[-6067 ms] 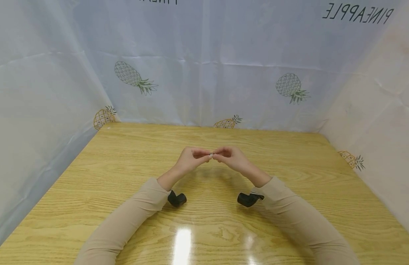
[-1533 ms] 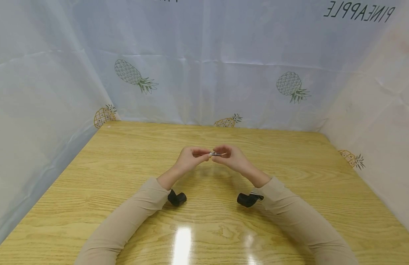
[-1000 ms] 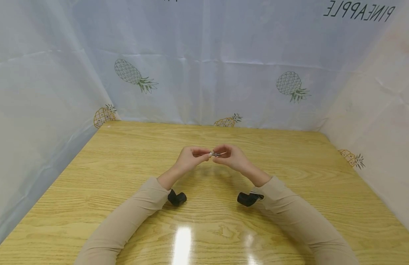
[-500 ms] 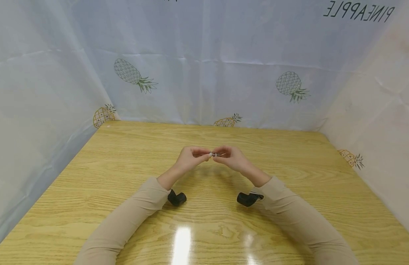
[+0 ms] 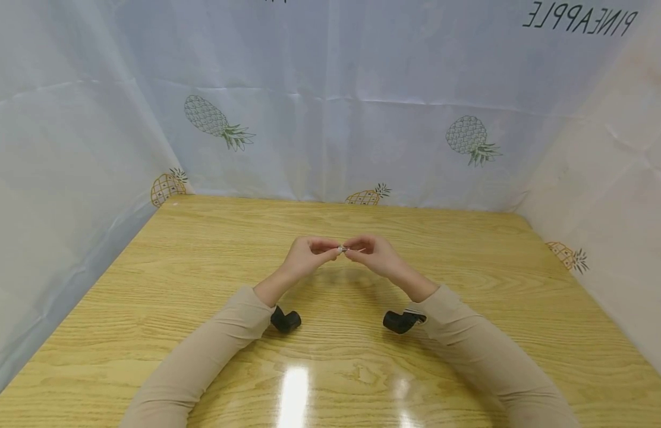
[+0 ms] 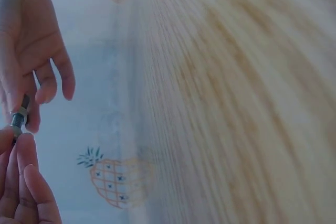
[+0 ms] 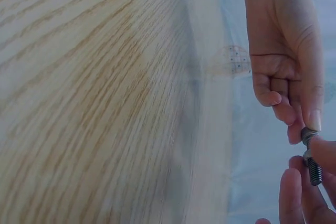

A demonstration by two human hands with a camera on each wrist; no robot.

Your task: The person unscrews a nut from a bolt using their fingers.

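Note:
A small dark metal bolt is held level between both hands above the table. My left hand pinches its head end between thumb and fingertips. Thumb and fingers of my right hand pinch a nut on the shank, and the bare threaded end sticks out past it towards the right palm. From the left wrist, a short stretch of bolt thread shows between the two hands' fingertips. Fingers cover part of both the bolt and the nut.
A wood-grain table lies under the hands. White curtains with pineapple prints stand behind it and at both sides. Black wrist-worn pieces hang below the left sleeve and right sleeve.
My right fingers stood looser around the bolt 1.5 seconds ago, with more of it showing; now they close over the nut. My left hand has kept its place and pinch.

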